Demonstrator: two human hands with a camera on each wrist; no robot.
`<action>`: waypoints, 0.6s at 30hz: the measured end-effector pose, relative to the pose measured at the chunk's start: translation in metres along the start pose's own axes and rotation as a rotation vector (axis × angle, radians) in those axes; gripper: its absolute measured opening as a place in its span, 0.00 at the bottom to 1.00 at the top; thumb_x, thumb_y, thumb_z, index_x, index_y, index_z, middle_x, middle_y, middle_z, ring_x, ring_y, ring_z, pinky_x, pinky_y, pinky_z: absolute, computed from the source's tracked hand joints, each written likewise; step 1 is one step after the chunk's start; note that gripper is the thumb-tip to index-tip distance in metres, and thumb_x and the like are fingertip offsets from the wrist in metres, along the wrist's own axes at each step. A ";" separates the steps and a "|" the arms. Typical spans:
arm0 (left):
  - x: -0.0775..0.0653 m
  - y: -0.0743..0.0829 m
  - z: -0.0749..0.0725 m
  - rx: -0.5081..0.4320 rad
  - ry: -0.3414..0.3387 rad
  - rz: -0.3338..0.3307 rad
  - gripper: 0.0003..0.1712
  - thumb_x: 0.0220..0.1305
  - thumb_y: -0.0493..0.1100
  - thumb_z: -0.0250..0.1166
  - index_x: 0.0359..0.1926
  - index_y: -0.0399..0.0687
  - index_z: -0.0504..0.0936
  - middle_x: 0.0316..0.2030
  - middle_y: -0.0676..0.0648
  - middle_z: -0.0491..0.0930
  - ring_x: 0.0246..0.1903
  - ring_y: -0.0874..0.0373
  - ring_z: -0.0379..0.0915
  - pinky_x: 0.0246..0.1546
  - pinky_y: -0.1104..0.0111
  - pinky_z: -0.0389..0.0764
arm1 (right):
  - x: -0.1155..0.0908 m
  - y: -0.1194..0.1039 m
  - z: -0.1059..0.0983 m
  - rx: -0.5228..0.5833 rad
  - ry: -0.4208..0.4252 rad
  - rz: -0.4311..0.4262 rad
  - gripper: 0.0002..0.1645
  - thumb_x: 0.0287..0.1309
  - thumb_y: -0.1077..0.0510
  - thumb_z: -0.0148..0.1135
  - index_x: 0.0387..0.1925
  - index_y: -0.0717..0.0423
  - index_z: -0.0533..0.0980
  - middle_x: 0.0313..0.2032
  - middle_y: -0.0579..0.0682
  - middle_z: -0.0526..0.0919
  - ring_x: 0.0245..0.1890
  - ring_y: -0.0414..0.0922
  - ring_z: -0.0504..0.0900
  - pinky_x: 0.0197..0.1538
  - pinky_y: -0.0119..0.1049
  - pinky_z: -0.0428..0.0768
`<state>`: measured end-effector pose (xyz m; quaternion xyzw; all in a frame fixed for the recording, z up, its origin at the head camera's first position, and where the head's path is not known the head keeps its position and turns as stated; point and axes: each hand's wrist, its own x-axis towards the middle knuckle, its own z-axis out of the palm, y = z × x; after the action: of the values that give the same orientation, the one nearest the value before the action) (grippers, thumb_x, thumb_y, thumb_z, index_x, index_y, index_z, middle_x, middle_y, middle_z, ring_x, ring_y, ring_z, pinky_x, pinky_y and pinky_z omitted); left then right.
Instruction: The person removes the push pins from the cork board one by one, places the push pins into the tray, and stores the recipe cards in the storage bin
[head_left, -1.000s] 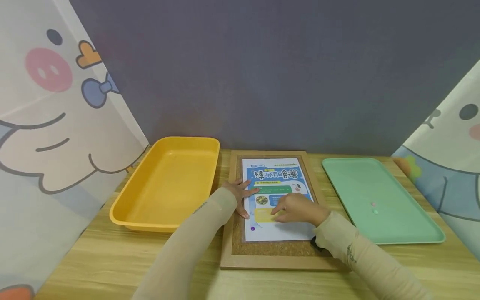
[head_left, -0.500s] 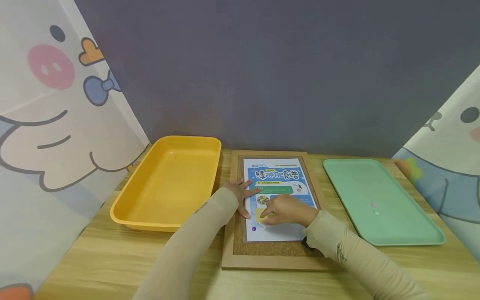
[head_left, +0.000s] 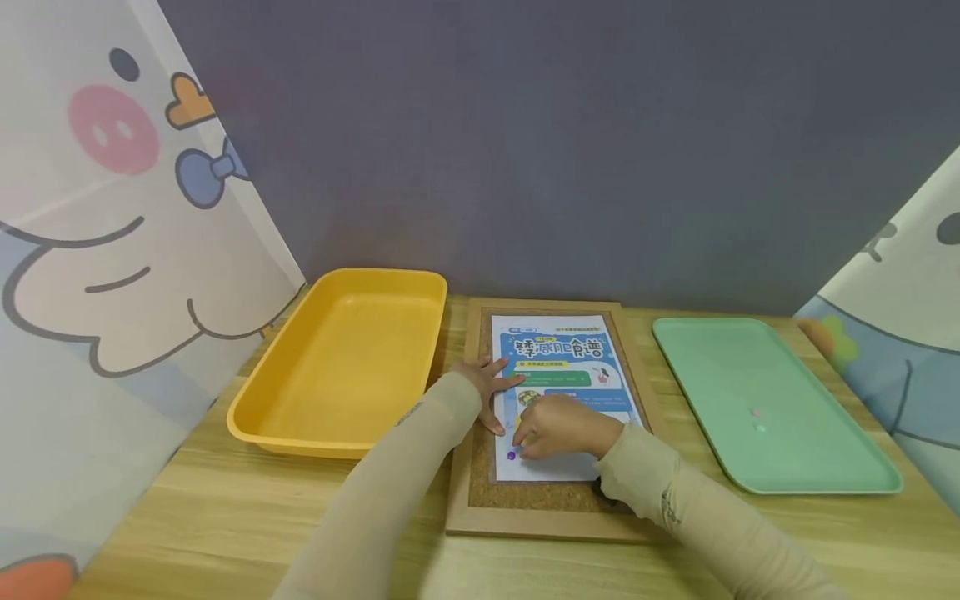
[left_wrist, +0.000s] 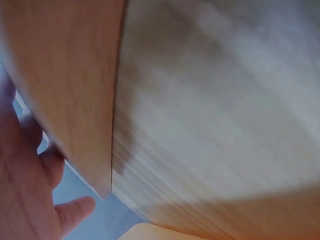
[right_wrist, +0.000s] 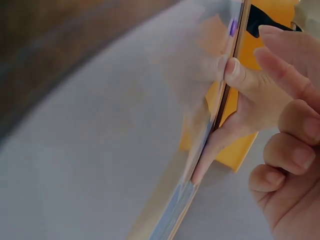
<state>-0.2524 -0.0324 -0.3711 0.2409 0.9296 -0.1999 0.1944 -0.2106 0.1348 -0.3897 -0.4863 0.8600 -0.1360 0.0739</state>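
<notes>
A printed poster sheet (head_left: 547, 462) lies on a framed cork board (head_left: 555, 497). My left hand (head_left: 483, 390) is spread over the poster's left edge, fingers straight, touching the sheet. Low on the sheet's left side is a small purple pushpin (head_left: 512, 455). My right hand (head_left: 564, 427) is just right of the pushpin, fingertips right beside it. In the right wrist view its thumb and index finger (right_wrist: 280, 67) stand apart with nothing between them, and the other fingers are curled in. The left wrist view shows the left hand (left_wrist: 30, 185) at the board's edge.
A deep yellow tray (head_left: 251, 440) stands left of the board. On the right is a flat green tray (head_left: 750, 367) bearing a tiny pink piece (head_left: 756, 412) and a tiny pale green piece (head_left: 761, 428). A dark grey panel (head_left: 525, 150) closes off the back of the wooden table (head_left: 225, 517).
My right hand has moved left and slightly down across the poster to the purple pushpin. The left hand keeps its place on the sheet. The head view has shifted slightly.
</notes>
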 end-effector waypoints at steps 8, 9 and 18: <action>0.001 -0.002 0.001 -0.034 0.020 0.003 0.59 0.43 0.79 0.61 0.73 0.82 0.40 0.75 0.61 0.35 0.73 0.59 0.35 0.66 0.58 0.59 | 0.014 -0.008 -0.001 -0.122 -0.116 0.012 0.06 0.50 0.55 0.71 0.32 0.48 0.87 0.29 0.39 0.85 0.27 0.32 0.78 0.36 0.28 0.77; 0.001 -0.002 0.001 -0.037 0.022 0.003 0.59 0.43 0.79 0.61 0.73 0.82 0.40 0.75 0.61 0.35 0.73 0.59 0.34 0.67 0.57 0.58 | 0.016 -0.009 -0.001 -0.137 -0.125 0.012 0.06 0.50 0.55 0.71 0.32 0.48 0.87 0.30 0.40 0.85 0.29 0.33 0.79 0.37 0.29 0.78; -0.001 -0.001 0.004 -0.037 0.019 0.010 0.58 0.45 0.79 0.60 0.73 0.83 0.39 0.75 0.61 0.35 0.73 0.59 0.35 0.66 0.56 0.58 | 0.021 -0.017 0.001 -0.099 -0.164 0.118 0.05 0.49 0.55 0.73 0.31 0.47 0.87 0.29 0.39 0.85 0.31 0.34 0.81 0.42 0.32 0.79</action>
<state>-0.2513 -0.0356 -0.3733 0.2437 0.9337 -0.1796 0.1911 -0.2073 0.1088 -0.3858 -0.4475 0.8838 -0.0487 0.1278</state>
